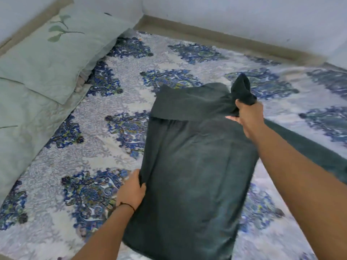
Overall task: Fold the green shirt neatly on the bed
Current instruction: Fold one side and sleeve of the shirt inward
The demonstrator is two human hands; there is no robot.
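Observation:
A dark green shirt [195, 175] lies spread lengthwise on the patterned bed sheet [105, 143], with a band of cloth folded across its far end. My left hand [132, 190] pinches the shirt's left edge about halfway down. My right hand [247, 117] grips a bunched sleeve end at the shirt's far right corner, lifted off the bed. The other sleeve runs out to the right under my right forearm.
Two pale green pillows [50, 57] lie along the left side of the bed. A white wall [244, 17] borders the far side, with a tan strip at its base. Open patterned sheet lies left of the shirt and beyond it.

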